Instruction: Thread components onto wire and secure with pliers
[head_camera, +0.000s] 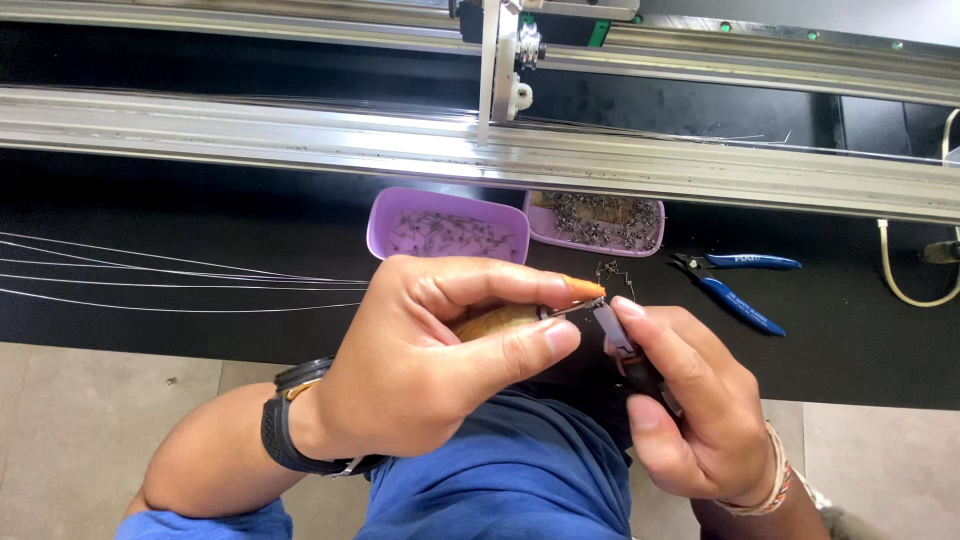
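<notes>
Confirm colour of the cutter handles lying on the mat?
Blue, on the cutters right of the trays; head view.

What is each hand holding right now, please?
Left hand: closed on a wooden-handled tool.
Right hand: closed on small pliers, whose tips meet the tool's tip.

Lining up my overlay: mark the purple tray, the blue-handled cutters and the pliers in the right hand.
purple tray (385, 225), head view, left rim.
blue-handled cutters (745, 305), head view, lower handle.
pliers (612, 328), head view, jaw section above the right hand (690, 400).
</notes>
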